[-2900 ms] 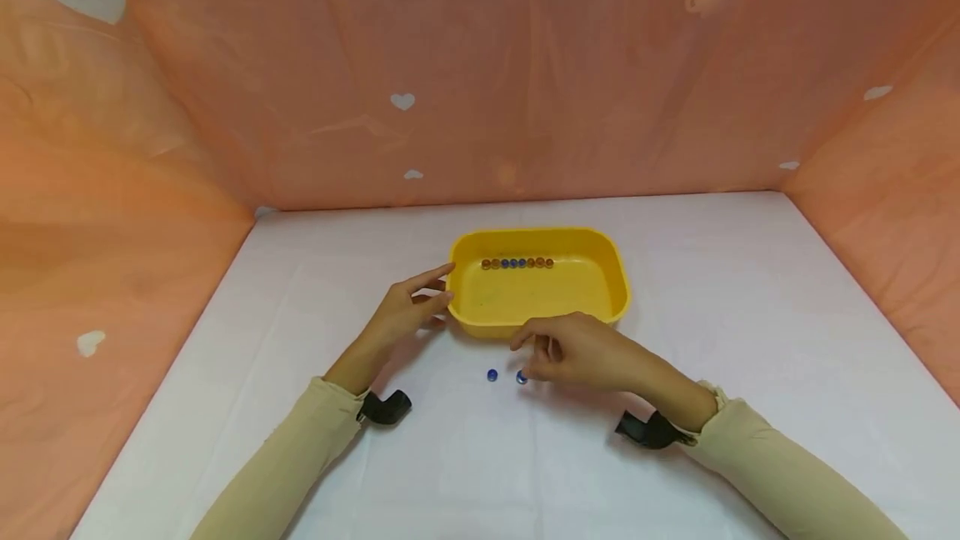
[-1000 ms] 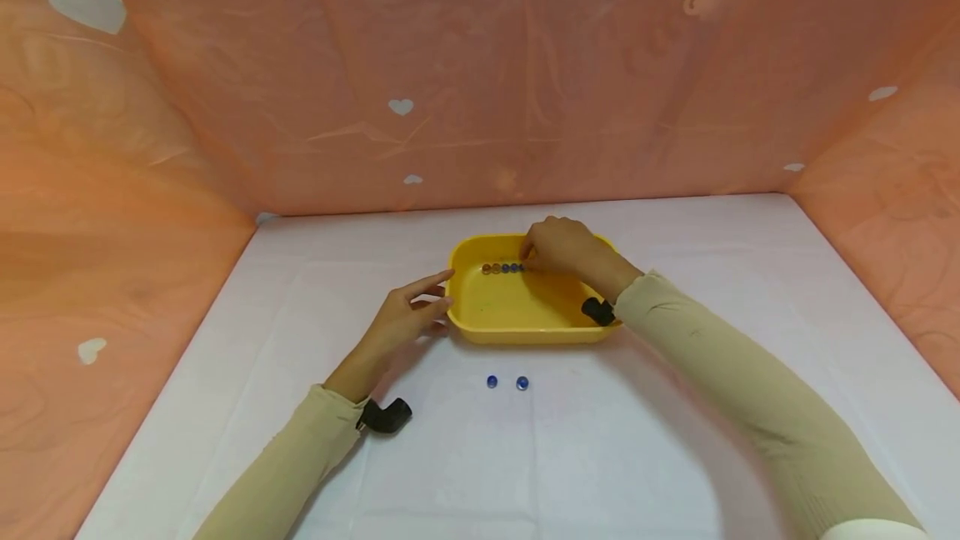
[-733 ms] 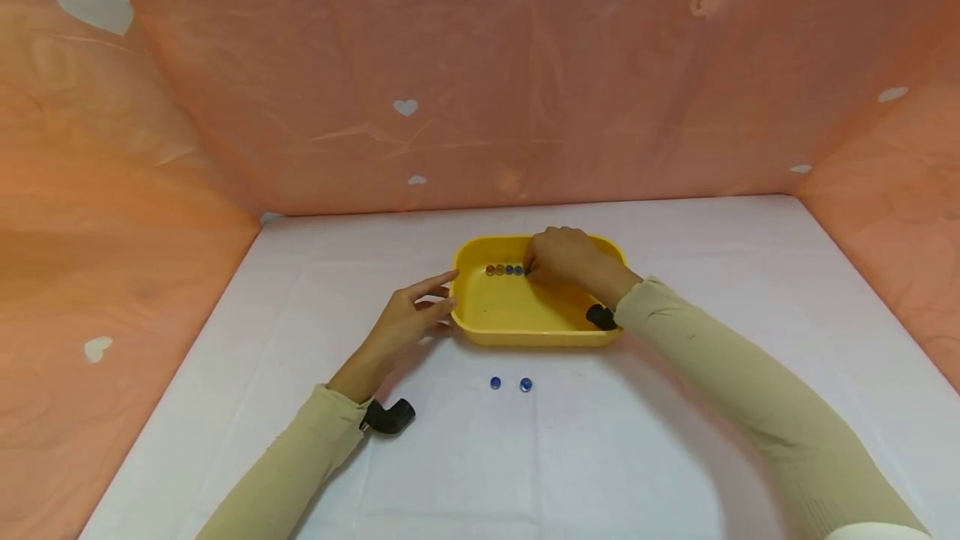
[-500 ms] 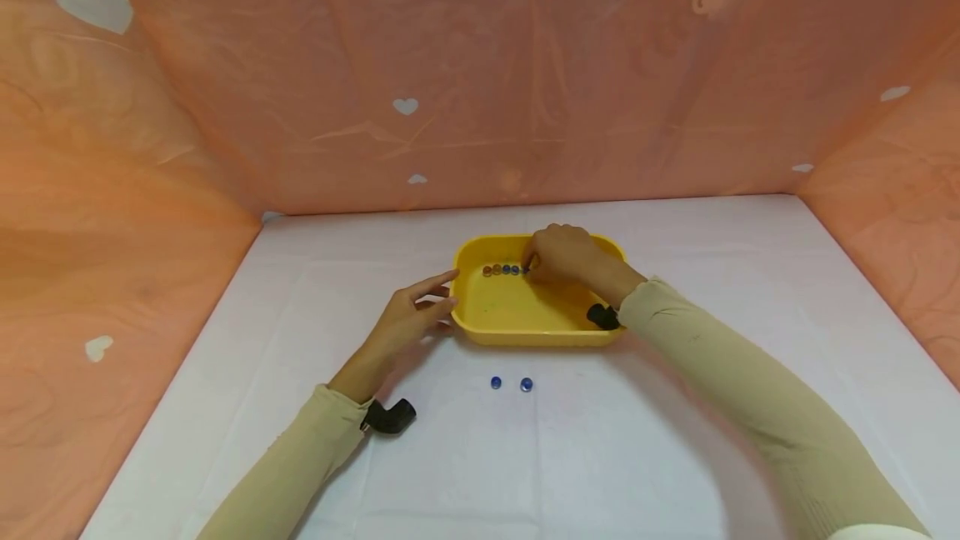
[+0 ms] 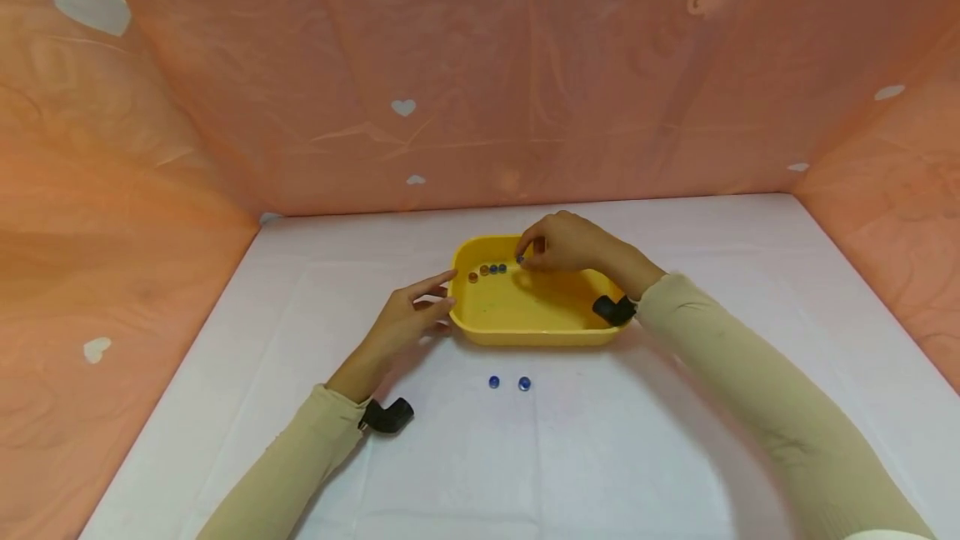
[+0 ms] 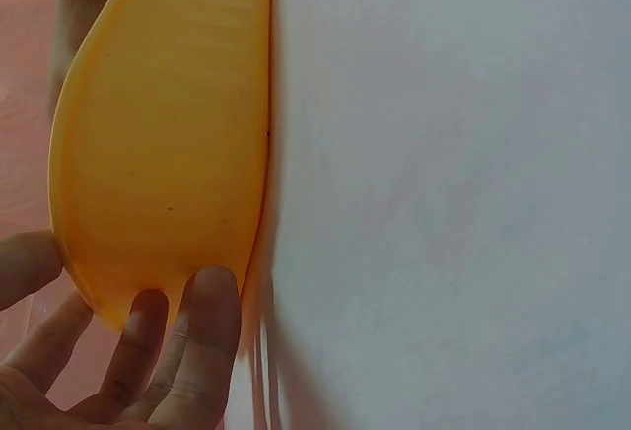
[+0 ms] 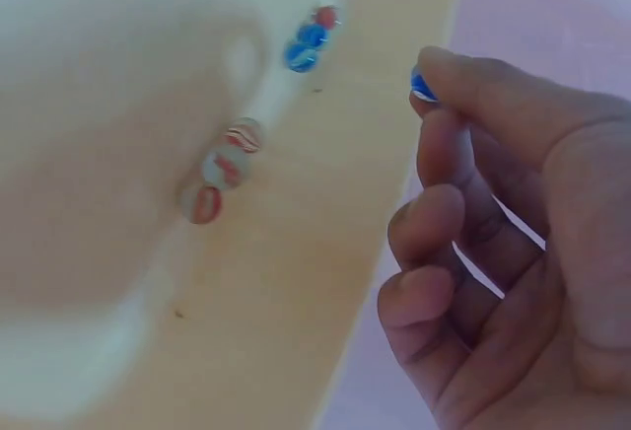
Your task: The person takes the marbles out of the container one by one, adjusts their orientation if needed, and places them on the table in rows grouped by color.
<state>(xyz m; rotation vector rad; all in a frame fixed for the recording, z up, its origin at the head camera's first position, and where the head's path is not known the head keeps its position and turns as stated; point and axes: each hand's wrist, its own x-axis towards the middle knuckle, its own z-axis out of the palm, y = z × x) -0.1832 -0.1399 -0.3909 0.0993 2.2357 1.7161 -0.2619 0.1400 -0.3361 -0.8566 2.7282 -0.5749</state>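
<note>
From my station I see the right hand (image 5: 567, 243) pinching a blue marble (image 5: 520, 258) above the far side of the yellow tray (image 5: 525, 338), with other marbles (image 5: 493, 269) on its floor, while the left hand (image 5: 401, 319) touches its left wall with extended, unclenched fingers and two loose blue marbles (image 5: 524, 384) lie nearer on the white cloth (image 5: 450, 473).

The place was a makeshift, screened-off spot: orange sheeting (image 5: 480, 40) with pale hearts (image 5: 403, 107) walled the back and both sides of a white table (image 5: 600, 457); what sort of building lay around it could not be told.
</note>
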